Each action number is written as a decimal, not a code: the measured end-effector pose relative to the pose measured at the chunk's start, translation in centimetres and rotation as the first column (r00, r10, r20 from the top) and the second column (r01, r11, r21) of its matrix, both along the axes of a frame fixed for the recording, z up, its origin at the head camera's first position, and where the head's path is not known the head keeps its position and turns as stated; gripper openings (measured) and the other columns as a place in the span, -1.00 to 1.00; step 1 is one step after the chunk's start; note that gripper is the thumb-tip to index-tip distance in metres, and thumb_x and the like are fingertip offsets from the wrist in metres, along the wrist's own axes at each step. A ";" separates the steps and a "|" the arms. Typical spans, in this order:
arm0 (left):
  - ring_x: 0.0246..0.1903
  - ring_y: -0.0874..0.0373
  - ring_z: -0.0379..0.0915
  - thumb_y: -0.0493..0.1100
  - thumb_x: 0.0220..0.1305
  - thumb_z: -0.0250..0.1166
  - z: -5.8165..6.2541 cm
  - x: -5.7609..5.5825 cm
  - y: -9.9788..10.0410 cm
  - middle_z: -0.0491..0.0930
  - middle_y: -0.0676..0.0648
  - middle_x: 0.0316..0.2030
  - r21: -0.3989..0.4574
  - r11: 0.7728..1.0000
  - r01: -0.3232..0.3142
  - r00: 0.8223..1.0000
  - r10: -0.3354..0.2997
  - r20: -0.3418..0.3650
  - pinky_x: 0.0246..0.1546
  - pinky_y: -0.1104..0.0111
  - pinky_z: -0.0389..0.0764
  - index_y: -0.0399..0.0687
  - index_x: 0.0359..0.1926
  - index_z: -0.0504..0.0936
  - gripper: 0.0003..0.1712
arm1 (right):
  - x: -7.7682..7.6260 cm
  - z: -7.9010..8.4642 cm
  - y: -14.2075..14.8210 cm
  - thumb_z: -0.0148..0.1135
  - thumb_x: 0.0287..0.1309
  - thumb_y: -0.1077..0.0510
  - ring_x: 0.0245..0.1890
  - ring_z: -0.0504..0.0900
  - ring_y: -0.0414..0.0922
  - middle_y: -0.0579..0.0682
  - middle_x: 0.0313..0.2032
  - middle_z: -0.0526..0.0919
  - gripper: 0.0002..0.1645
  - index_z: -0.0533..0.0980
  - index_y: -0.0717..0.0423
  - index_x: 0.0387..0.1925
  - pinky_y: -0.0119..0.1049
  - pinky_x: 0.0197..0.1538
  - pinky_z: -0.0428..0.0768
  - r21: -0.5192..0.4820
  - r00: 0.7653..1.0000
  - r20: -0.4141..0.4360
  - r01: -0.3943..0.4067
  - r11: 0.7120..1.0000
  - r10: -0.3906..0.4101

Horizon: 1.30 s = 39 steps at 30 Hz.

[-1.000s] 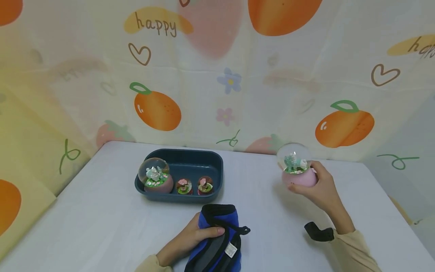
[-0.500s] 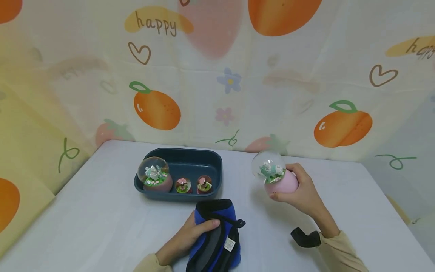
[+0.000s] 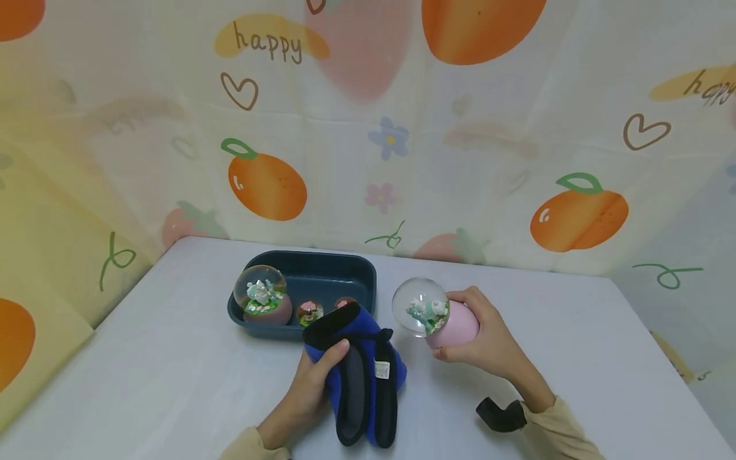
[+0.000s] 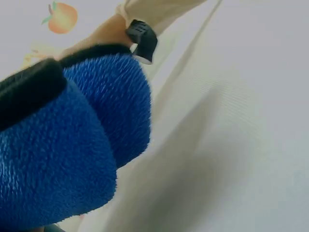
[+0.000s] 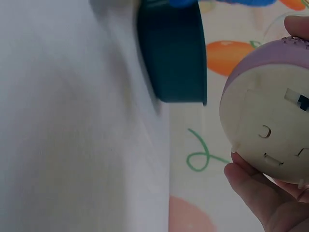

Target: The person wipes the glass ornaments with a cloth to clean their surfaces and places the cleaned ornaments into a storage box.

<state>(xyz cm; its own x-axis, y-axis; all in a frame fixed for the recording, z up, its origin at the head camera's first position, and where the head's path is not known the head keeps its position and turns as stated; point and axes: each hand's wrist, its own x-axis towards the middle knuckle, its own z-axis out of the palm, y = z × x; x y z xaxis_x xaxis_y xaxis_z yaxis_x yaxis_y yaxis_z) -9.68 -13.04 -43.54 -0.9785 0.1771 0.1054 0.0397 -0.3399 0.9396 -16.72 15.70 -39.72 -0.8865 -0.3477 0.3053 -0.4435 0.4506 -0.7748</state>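
Note:
My left hand [image 3: 310,383] grips a folded blue plush cloth [image 3: 356,358] with black edging, a hanging loop and a white label, thumb on top. In the left wrist view the fuzzy blue folds of the cloth [image 4: 58,159] hide most of that hand. To its right, my right hand [image 3: 489,338] holds a snow globe [image 3: 454,326] by its pink base, raised and tilted so the clear dome points left toward the cloth. The right wrist view shows the pale underside of the snow globe [image 5: 265,116], with a small switch, and fingers around the base.
A dark teal tray [image 3: 345,262] stands behind the cloth. Inside are another snow globe [image 3: 264,297] at the left and two small globes [image 3: 310,312], one partly covered by the cloth. A fruit-print sheet [image 3: 460,160] hangs behind the white table [image 3: 172,358].
My right hand has brought the snow globe left and down, tipping its dome toward the cloth. My left hand has raised and turned the cloth, which now overlaps the tray's front.

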 end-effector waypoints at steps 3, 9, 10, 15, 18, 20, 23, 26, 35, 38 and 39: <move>-0.19 0.30 0.59 -0.16 0.47 0.03 0.3 -0.1 0.0 0.68 0.15 -0.15 0.032 0.998 -0.057 0.998 0.057 -0.014 -0.08 0.43 0.58 0.10 0.05 0.51 -0.78 | 0.4 0.1 -0.5 0.67 -0.48 0.19 -0.07 0.48 -0.13 -0.13 -0.08 0.50 -0.13 0.50 -0.09 0.05 -0.22 -0.16 0.61 0.017 1.000 -0.022 -0.017 1.000 0.018; 0.07 0.31 0.40 -0.15 0.44 0.02 0.9 -0.3 -0.2 0.53 0.18 0.04 0.060 0.991 -0.121 0.992 0.122 -0.027 0.17 0.48 0.36 0.19 0.16 0.33 -0.68 | 0.8 0.0 -1.2 0.68 -0.51 0.17 -0.12 0.51 -0.15 -0.14 -0.13 0.50 -0.13 0.52 -0.09 0.04 -0.29 -0.19 0.65 0.021 0.997 -0.042 -0.058 0.998 0.059; 0.11 0.29 0.34 -0.14 0.43 0.03 1.0 -0.3 -0.2 0.50 0.17 0.07 0.057 0.990 -0.127 0.991 0.129 -0.029 0.21 0.47 0.30 0.21 0.18 0.30 -0.65 | 0.8 0.0 -1.3 0.68 -0.51 0.17 -0.12 0.51 -0.16 -0.14 -0.14 0.50 -0.13 0.52 -0.08 0.04 -0.29 -0.19 0.65 0.020 0.997 -0.047 -0.066 0.998 0.067; 0.16 0.26 0.30 -0.13 0.42 0.04 1.2 -0.3 -0.2 0.48 0.16 0.10 0.040 0.989 -0.145 0.988 0.147 -0.038 0.23 0.46 0.26 0.23 0.19 0.26 -0.63 | 0.9 0.1 -1.5 0.69 -0.52 0.17 -0.15 0.52 -0.17 -0.13 -0.16 0.49 -0.13 0.53 -0.08 0.03 -0.30 -0.21 0.66 0.018 0.994 -0.065 -0.084 0.996 0.085; 0.16 0.28 0.30 -0.13 0.44 0.04 1.2 -0.3 -0.2 0.47 0.17 0.11 0.042 0.989 -0.142 0.988 0.144 -0.050 0.23 0.50 0.28 0.23 0.20 0.24 -0.62 | 1.1 0.2 -1.6 0.69 -0.51 0.17 -0.15 0.52 -0.16 -0.13 -0.17 0.48 -0.14 0.54 -0.11 0.02 -0.31 -0.22 0.66 0.018 0.994 -0.072 -0.081 0.997 0.082; 0.13 0.30 0.35 -0.14 0.45 0.03 1.2 -0.4 -0.1 0.48 0.18 0.10 0.044 0.990 -0.134 0.989 0.136 -0.058 0.20 0.51 0.32 0.22 0.20 0.26 -0.64 | 1.2 0.2 -1.8 0.69 -0.52 0.17 -0.15 0.51 -0.15 -0.13 -0.17 0.48 -0.14 0.54 -0.12 0.02 -0.31 -0.23 0.66 0.016 0.994 -0.077 -0.079 0.997 0.080; 0.03 0.33 0.47 -0.19 0.47 0.01 1.0 -0.4 -0.1 0.55 0.19 0.02 0.073 0.991 -0.113 0.990 0.118 -0.073 0.11 0.50 0.46 0.19 0.17 0.34 -0.68 | 1.5 0.3 -2.1 0.69 -0.52 0.16 -0.14 0.51 -0.14 -0.13 -0.17 0.47 -0.14 0.55 -0.14 0.02 -0.31 -0.24 0.67 0.013 0.993 -0.079 -0.082 0.997 0.083; -0.10 0.32 0.57 -0.21 0.48 -0.01 0.8 -0.2 -0.1 0.64 0.17 -0.06 0.089 0.992 -0.087 0.991 0.095 -0.093 -0.04 0.46 0.58 0.15 0.13 0.44 -0.71 | 1.7 0.3 -2.3 0.69 -0.53 0.17 -0.14 0.51 -0.13 -0.12 -0.17 0.46 -0.14 0.55 -0.16 0.02 -0.31 -0.25 0.67 0.005 0.993 -0.075 -0.091 0.996 0.091; -0.11 0.30 0.55 -0.21 0.45 0.05 0.9 0.3 0.3 0.61 0.13 -0.06 -0.015 0.995 -0.100 0.990 0.098 -0.099 -0.05 0.47 0.56 -0.07 0.23 0.31 -0.63 | 2.0 0.0 -2.9 0.65 -0.50 0.23 -0.11 0.52 -0.11 -0.09 -0.10 0.46 -0.09 0.51 -0.08 0.09 -0.33 -0.23 0.67 -0.024 0.992 -0.066 -0.105 0.994 0.103; -0.20 0.28 0.58 -0.20 0.46 0.05 1.1 0.4 0.5 0.64 0.12 -0.15 -0.085 0.989 -0.123 0.990 0.116 -0.077 -0.12 0.45 0.56 -0.22 0.20 0.31 -0.64 | 2.0 -0.1 -3.1 0.64 -0.46 0.24 -0.09 0.53 -0.07 -0.06 -0.06 0.46 -0.09 0.50 -0.04 0.12 -0.34 -0.21 0.67 -0.054 0.993 -0.037 -0.118 0.992 0.116; -0.20 0.27 0.58 -0.20 0.45 0.05 1.2 0.4 0.5 0.63 0.10 -0.15 -0.107 0.986 -0.131 0.990 0.124 -0.074 -0.11 0.44 0.56 -0.25 0.20 0.30 -0.62 | 2.0 -0.1 -3.1 0.64 -0.44 0.24 -0.08 0.54 -0.07 -0.06 -0.04 0.46 -0.09 0.49 -0.02 0.13 -0.34 -0.20 0.67 -0.061 0.992 -0.026 -0.122 0.991 0.121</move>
<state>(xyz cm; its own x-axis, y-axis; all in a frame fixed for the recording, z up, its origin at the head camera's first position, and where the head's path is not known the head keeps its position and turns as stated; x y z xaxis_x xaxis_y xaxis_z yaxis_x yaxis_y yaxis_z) -9.28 -12.52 -42.39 -0.9852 0.0657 0.1583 0.1403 -0.2215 0.9650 -14.68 12.60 -39.82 -0.8315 -0.4320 0.3492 -0.5096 0.3429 -0.7891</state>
